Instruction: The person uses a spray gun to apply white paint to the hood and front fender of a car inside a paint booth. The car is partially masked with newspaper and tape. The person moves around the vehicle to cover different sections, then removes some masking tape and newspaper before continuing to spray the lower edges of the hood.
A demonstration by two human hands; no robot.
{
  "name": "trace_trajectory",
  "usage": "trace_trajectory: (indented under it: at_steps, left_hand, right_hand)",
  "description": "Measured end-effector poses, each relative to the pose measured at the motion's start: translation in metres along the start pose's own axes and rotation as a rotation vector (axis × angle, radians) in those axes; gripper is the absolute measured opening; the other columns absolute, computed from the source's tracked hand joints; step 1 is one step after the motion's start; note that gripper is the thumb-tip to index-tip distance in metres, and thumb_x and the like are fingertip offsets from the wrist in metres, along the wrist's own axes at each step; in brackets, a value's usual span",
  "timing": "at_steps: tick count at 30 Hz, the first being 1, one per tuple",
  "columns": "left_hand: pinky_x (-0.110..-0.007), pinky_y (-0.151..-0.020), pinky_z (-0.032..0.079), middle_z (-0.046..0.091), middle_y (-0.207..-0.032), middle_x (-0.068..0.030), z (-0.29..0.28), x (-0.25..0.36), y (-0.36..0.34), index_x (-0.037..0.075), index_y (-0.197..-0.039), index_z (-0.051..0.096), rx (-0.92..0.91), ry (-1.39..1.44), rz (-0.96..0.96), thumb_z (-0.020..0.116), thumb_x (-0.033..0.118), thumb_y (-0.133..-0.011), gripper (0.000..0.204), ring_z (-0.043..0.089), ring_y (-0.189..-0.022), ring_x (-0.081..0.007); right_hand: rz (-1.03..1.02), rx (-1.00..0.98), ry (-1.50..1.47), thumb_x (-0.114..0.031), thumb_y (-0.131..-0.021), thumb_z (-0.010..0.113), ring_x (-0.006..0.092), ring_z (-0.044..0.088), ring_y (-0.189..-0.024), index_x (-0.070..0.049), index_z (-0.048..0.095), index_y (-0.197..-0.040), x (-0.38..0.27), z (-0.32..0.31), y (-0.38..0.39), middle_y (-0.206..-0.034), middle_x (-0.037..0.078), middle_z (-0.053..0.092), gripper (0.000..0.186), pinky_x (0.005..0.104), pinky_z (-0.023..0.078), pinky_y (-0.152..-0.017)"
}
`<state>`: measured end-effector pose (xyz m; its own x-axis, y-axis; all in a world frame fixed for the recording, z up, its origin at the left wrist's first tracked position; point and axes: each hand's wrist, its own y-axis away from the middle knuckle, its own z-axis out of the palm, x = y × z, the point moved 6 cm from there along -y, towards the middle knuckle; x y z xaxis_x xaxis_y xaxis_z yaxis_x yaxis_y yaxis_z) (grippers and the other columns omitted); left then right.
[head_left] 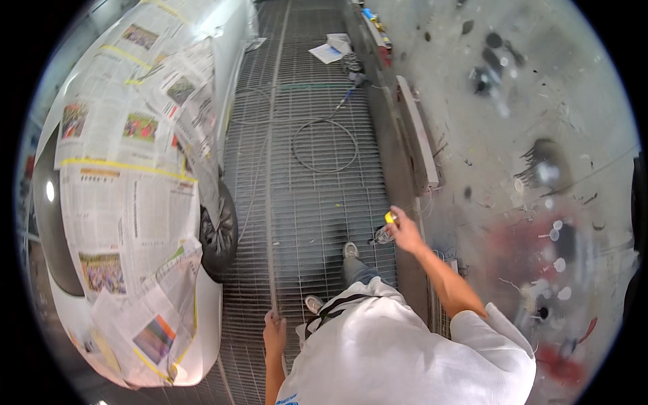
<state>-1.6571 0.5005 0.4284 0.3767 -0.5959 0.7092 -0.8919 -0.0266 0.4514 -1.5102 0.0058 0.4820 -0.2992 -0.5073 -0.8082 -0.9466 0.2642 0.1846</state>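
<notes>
My right hand [405, 233] reaches out beside the wall, closed around a small object with a yellow top [389, 217]. A greyish, partly see-through lower part [382, 235] hangs below the fingers; its exact kind cannot be made out. Low at my left side is my left hand [274, 331], over the floor grating and near no object. Its fingers are too small and blurred to show whether they are closed. Further left stands a white car [209, 331] covered with taped newspaper sheets [128, 209], its dark wheel [221, 233] showing.
Metal grating [304, 223] forms the floor, with a looped hose [327, 170] lying on it. Papers [331, 50] lie farther off. A paint-stained wall [513, 135] runs along the right, with a narrow ledge [417, 135] and several small items [376, 25] at the far end.
</notes>
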Motion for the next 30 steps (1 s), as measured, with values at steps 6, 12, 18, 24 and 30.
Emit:
trace_trajectory:
  at_steps: [6, 12, 18, 24, 30]
  left_hand:
    - [-0.038, -0.091, 0.05, 0.064, -0.122, -0.0203, 0.011, 0.029, -0.039, 0.002, -0.138, 0.039, -0.056, -0.02, -0.096, 0.061, 0.02, -0.093, 0.053, 0.065, -0.107, -0.0321]
    - [-0.037, -0.083, 0.053, 0.069, -0.107, -0.0176, 0.01, 0.051, -0.132, 0.001, -0.124, 0.058, 0.092, -0.079, -0.076, 0.066, 0.019, -0.088, 0.041, 0.068, -0.096, -0.0279]
    - [-0.035, -0.066, 0.053, 0.07, -0.073, -0.0115, 0.004, 0.105, -0.227, 0.003, -0.081, 0.074, 0.175, -0.225, -0.06, 0.073, 0.016, -0.078, 0.013, 0.069, -0.067, -0.0236]
    - [-0.037, -0.063, 0.052, 0.068, -0.068, -0.0156, 0.036, 0.12, -0.286, 0.001, -0.075, 0.073, 0.176, -0.252, -0.253, 0.08, 0.025, -0.071, 0.025, 0.067, -0.064, -0.0277]
    - [-0.038, -0.056, 0.049, 0.063, -0.059, -0.0171, 0.077, 0.176, -0.353, -0.003, -0.068, 0.069, 0.075, -0.415, -0.349, 0.081, 0.034, -0.07, 0.038, 0.061, -0.052, -0.0291]
  right_hand:
    - [0.038, 0.315, 0.46, -0.015, -0.088, 0.065, 0.0377, 0.064, -0.105, 0.0, 0.055, -0.127, 0.046, -0.109, -0.075, -0.113, 0.022, 0.066, 0.044, 0.0425, 0.05, -0.09]
    - [0.068, 0.382, 0.322, -0.014, -0.085, 0.068, 0.0361, 0.065, -0.102, 0.0, 0.061, -0.117, 0.059, -0.131, -0.179, -0.109, 0.021, 0.068, 0.036, 0.041, 0.052, -0.088]
    - [0.145, 0.264, 0.233, -0.013, -0.084, 0.069, 0.0356, 0.067, -0.097, -0.002, 0.065, -0.108, 0.066, -0.155, -0.287, -0.103, 0.02, 0.069, 0.026, 0.041, 0.052, -0.086]
    - [0.002, 0.292, 0.262, -0.01, -0.083, 0.069, 0.0357, 0.066, -0.093, -0.002, 0.065, -0.102, 0.037, -0.195, -0.413, -0.097, 0.019, 0.069, 0.021, 0.0424, 0.052, -0.082]
    - [-0.255, 0.339, 0.339, -0.009, -0.083, 0.069, 0.0348, 0.065, -0.086, -0.001, 0.066, -0.1, -0.016, -0.227, -0.573, -0.093, 0.017, 0.067, 0.019, 0.0406, 0.052, -0.078]
